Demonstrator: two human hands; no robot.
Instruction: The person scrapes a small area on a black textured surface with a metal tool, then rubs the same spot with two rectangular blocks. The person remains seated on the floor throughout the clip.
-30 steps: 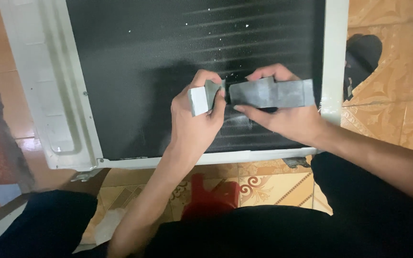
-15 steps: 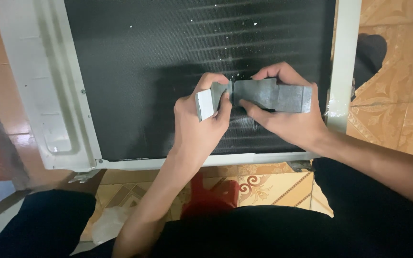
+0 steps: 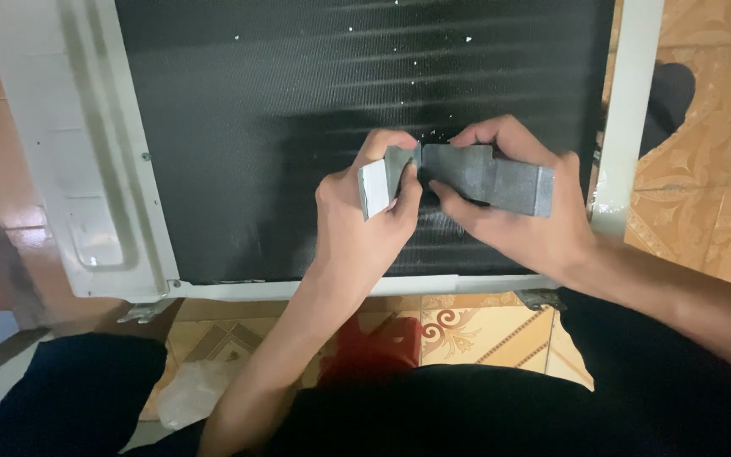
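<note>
My left hand (image 3: 357, 228) and my right hand (image 3: 518, 220) together hold a grey foam strip (image 3: 484, 176) just above a black finned panel (image 3: 298, 127). The left hand pinches the strip's short bent end, whose white face (image 3: 373, 189) turns toward me. The right hand grips the longer grey part, thumb under and fingers over the top. The strip is kinked between the two hands. The panel sits in a white metal casing (image 3: 69, 169) lying flat on the floor.
Patterned orange floor tiles (image 3: 704, 195) lie to the right and below the casing. A red object (image 3: 374, 347) and a clear plastic bag (image 3: 192, 393) lie by my knees. My dark trouser legs fill the bottom of the view.
Both hands and the strip sit slightly higher and closer in the view. The strip's two parts have come closer together at the kink.
</note>
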